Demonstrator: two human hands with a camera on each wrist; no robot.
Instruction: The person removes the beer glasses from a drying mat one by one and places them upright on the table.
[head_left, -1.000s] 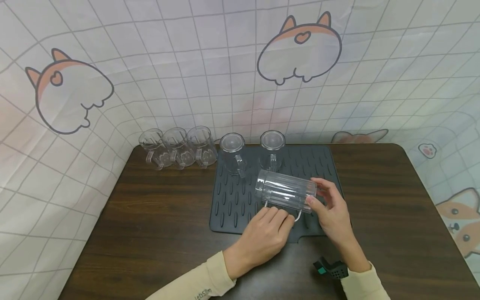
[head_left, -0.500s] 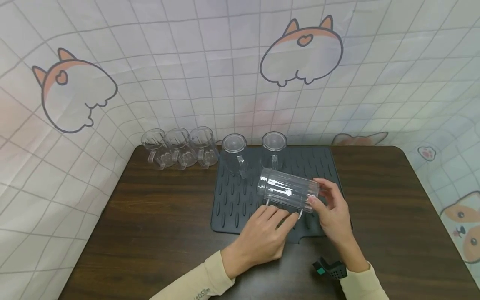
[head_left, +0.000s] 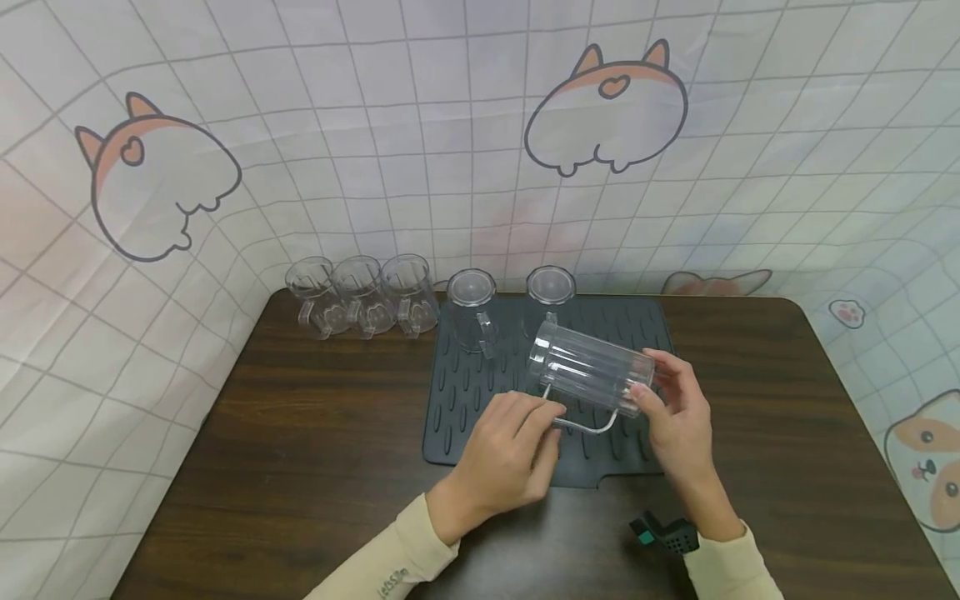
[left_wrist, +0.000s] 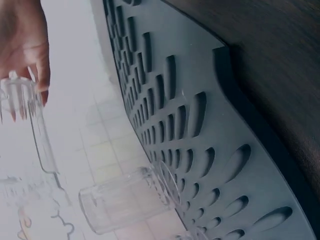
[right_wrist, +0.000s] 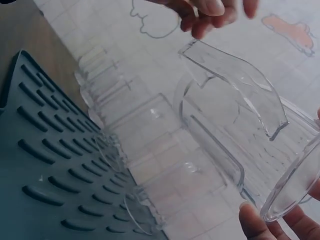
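A clear ribbed glass mug [head_left: 592, 367] lies on its side in the air over the dark drying mat [head_left: 450, 425], its thick base up to the left and its mouth to the right. My right hand [head_left: 681, 425] grips it at the rim, thumb on the near side and fingers on the far side. The mug's handle [right_wrist: 250, 80] faces my body. Close by the base end of that handle is my left hand [head_left: 498, 458], fingers loosely bent; in the right wrist view its fingertips [right_wrist: 212, 7] show just off the handle.
Two upside-down mugs [head_left: 472, 317] [head_left: 551, 287] stand at the mat's back edge, the right one partly behind the held mug. Three upright mugs [head_left: 363, 292] line up left of them on the wooden table [head_left: 300, 433]. A patterned cloth [head_left: 465, 167] hangs behind.
My left hand has slid left along the handle and come off it, baring the handle. My right hand has moved the mug slightly right, with its base tilted further up.
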